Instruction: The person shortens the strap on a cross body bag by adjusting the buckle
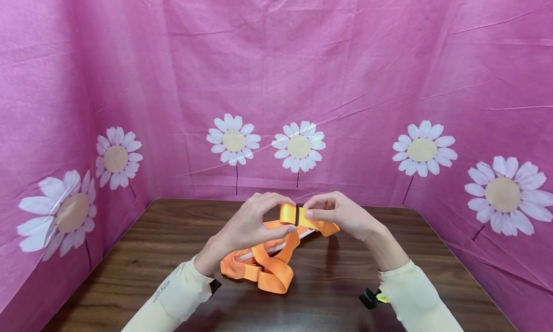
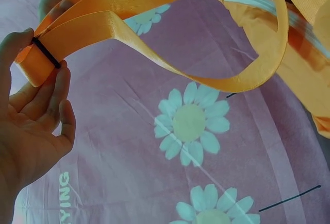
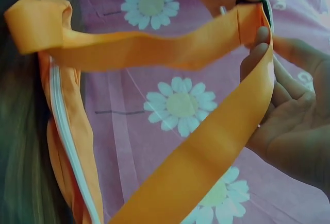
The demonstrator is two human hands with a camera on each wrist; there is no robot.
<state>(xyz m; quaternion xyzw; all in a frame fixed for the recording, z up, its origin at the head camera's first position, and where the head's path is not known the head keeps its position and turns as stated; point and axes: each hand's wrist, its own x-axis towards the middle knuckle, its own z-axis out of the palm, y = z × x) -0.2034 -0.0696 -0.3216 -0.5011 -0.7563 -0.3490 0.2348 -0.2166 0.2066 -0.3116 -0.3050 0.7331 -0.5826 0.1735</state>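
An orange webbing strap [image 1: 276,279] runs in loops from an orange bag [image 1: 233,267] with a white zipper [image 3: 64,116]. Its upper stretch passes through a black slider buckle [image 1: 297,215], raised above the bag. With thumb and fingertips at the buckle's edges, my left hand [image 1: 250,219] pinches the folded strap end there, as the left wrist view shows. On the buckle's other side my right hand [image 1: 341,214] pinches the strap between thumb and fingers. In the right wrist view one length of strap hangs down past the right hand's fingers.
The bag lies on a dark wooden table [image 1: 173,245]. Behind and beside the table hangs a pink cloth [image 1: 345,58] printed with white daisies. Black wrist devices, one being a small black piece [image 1: 368,298] under the right sleeve, jut out near the tabletop.
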